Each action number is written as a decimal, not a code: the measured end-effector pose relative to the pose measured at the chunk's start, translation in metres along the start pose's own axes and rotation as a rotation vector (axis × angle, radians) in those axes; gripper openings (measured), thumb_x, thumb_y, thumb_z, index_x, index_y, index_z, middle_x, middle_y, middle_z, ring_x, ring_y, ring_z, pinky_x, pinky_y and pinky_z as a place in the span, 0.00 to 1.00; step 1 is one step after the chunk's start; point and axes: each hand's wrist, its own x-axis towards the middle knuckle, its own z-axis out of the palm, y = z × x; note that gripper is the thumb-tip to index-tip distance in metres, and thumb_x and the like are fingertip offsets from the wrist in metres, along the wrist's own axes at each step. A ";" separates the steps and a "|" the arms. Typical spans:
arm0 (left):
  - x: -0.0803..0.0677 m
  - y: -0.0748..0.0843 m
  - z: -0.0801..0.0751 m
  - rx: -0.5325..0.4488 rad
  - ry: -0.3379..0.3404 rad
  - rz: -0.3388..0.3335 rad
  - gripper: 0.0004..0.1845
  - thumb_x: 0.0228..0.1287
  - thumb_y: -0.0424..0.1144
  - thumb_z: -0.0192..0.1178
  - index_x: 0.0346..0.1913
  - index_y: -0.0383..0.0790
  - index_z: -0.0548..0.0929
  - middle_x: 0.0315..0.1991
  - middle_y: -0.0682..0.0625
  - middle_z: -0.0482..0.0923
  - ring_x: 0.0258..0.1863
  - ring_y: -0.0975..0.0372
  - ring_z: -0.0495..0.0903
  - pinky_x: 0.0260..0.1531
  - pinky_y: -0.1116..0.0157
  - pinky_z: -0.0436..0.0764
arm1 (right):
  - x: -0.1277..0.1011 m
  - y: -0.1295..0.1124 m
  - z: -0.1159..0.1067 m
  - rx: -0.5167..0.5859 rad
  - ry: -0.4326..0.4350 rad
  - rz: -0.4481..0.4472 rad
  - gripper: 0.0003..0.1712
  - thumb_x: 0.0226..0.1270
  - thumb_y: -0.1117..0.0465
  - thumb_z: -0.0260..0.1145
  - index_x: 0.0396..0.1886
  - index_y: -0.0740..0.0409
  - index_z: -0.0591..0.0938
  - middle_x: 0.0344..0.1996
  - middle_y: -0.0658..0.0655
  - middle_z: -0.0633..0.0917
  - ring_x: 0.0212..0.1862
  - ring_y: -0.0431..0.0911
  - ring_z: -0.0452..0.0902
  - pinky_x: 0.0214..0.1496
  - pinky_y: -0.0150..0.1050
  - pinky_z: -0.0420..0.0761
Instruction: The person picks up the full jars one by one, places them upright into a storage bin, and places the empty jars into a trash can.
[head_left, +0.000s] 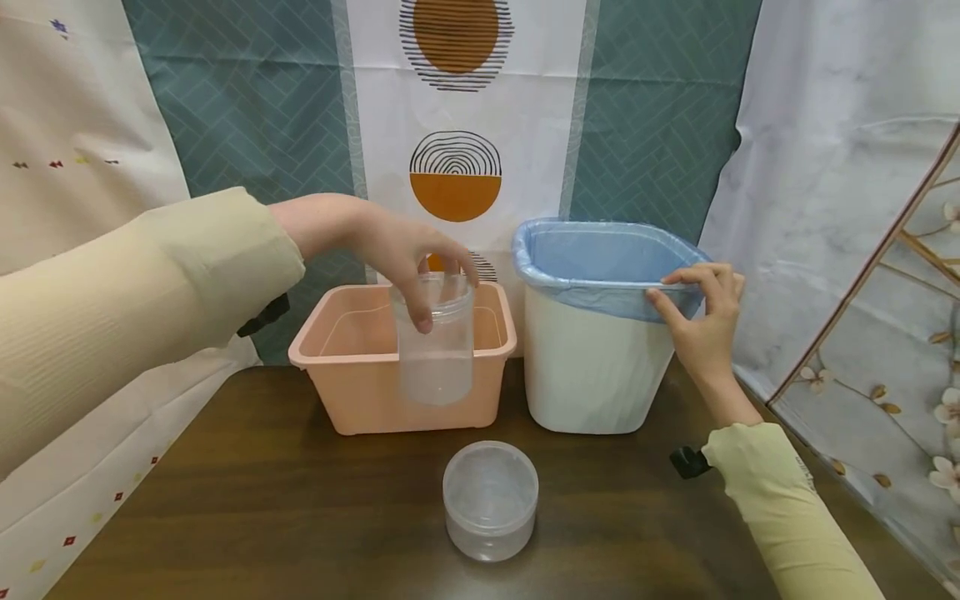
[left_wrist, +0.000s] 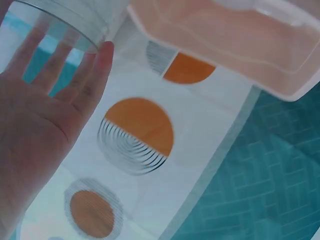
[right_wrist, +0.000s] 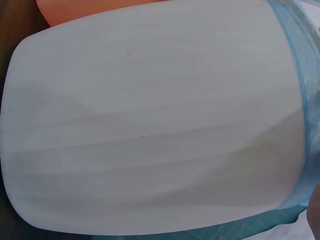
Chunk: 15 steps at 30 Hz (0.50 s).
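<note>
My left hand (head_left: 393, 243) grips a tall clear plastic jar (head_left: 437, 379) from above by its rim, thumb on the near side. The jar hangs upright before the peach basin (head_left: 408, 400); in the left wrist view my fingers (left_wrist: 92, 85) show at the mouth of the jar (left_wrist: 95, 17). At the right, my right hand (head_left: 708, 321) pinches the near right rim of a white trash bin (head_left: 588, 367), over its blue bin liner (head_left: 611, 302). The bin wall (right_wrist: 150, 115) fills most of the right wrist view.
A shorter round clear container (head_left: 491, 500) stands on the dark wooden table (head_left: 285, 492), nearer than basin and bin. Patterned cloth (head_left: 645, 125) hangs behind them, and a floral white cloth (head_left: 847, 250) borders the right side.
</note>
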 end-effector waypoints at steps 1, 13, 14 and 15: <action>0.000 0.002 -0.005 0.008 0.010 -0.002 0.39 0.55 0.49 0.72 0.69 0.58 0.66 0.66 0.50 0.68 0.60 0.51 0.72 0.56 0.55 0.79 | 0.000 0.000 0.000 0.001 -0.001 0.002 0.11 0.50 0.76 0.73 0.34 0.74 0.81 0.36 0.30 0.71 0.48 0.30 0.58 0.58 0.29 0.55; -0.001 0.036 -0.063 0.098 0.182 -0.039 0.44 0.54 0.54 0.72 0.72 0.61 0.60 0.74 0.46 0.57 0.65 0.51 0.64 0.62 0.54 0.77 | -0.001 -0.003 0.001 0.009 0.006 -0.006 0.11 0.51 0.76 0.72 0.34 0.75 0.81 0.36 0.30 0.71 0.48 0.31 0.59 0.57 0.30 0.55; -0.002 0.038 -0.067 0.094 0.197 -0.037 0.45 0.54 0.54 0.73 0.72 0.60 0.59 0.75 0.46 0.57 0.65 0.51 0.65 0.61 0.55 0.78 | -0.001 -0.004 0.001 0.010 0.007 -0.007 0.11 0.51 0.76 0.72 0.34 0.75 0.81 0.36 0.30 0.71 0.48 0.31 0.59 0.57 0.30 0.55; -0.003 0.040 -0.071 0.095 0.215 -0.035 0.46 0.54 0.55 0.73 0.73 0.61 0.59 0.75 0.47 0.56 0.64 0.51 0.66 0.60 0.57 0.79 | -0.001 -0.004 0.001 0.011 0.007 -0.008 0.11 0.51 0.76 0.72 0.34 0.75 0.81 0.36 0.30 0.71 0.48 0.31 0.59 0.57 0.30 0.55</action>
